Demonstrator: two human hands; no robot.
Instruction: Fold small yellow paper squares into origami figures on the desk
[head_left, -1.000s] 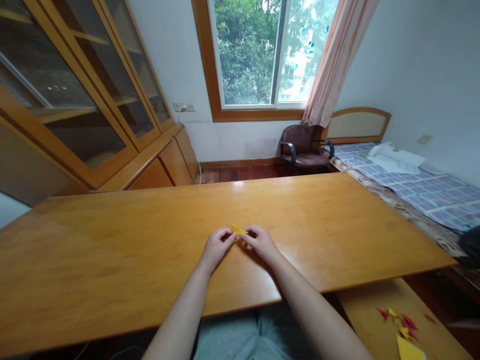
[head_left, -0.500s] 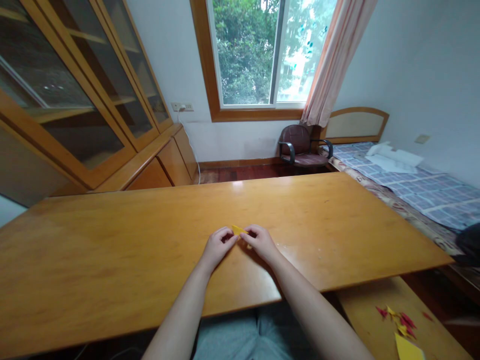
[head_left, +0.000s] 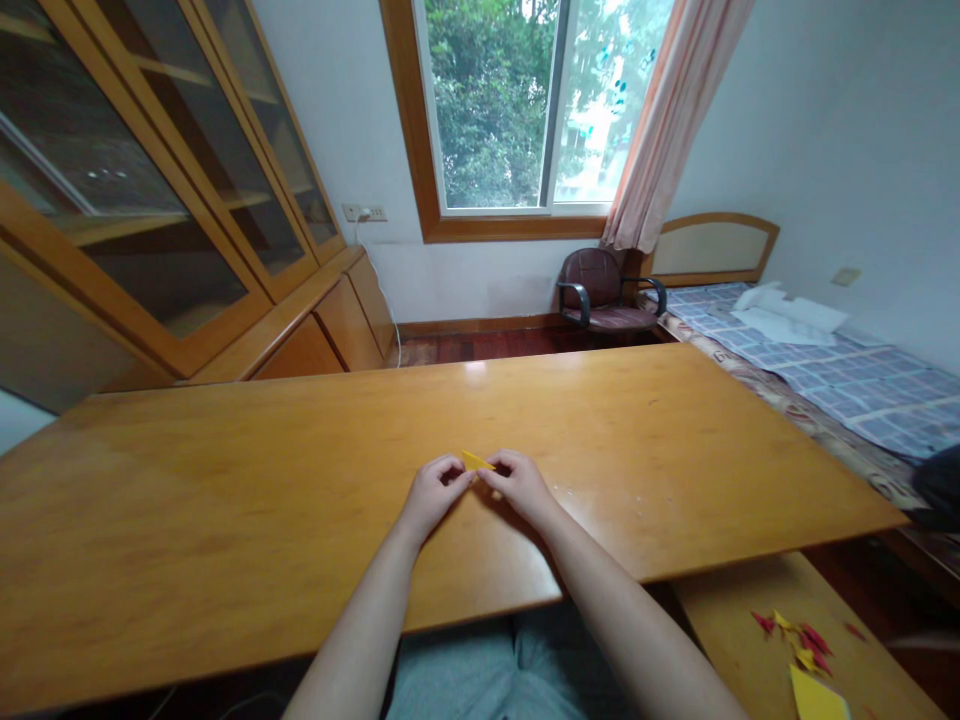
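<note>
A small folded piece of yellow paper [head_left: 477,461] sits between my two hands just above the wooden table [head_left: 225,480]. My left hand [head_left: 433,494] pinches its left end with curled fingers. My right hand [head_left: 520,484] pinches the right end, fingers closed too. Both hands rest near the table's front middle, and most of the paper is hidden behind my fingers.
A lower wooden bench [head_left: 750,640] at the right front carries several small red and yellow folded paper pieces [head_left: 799,645] and a yellow sheet [head_left: 817,697]. Beyond the table are glass-door cabinets [head_left: 150,200], a window, a dark chair [head_left: 600,290] and a bed [head_left: 825,370].
The hands and the yellow paper stay in nearly the same spot; only the fingers shift slightly on the paper.
</note>
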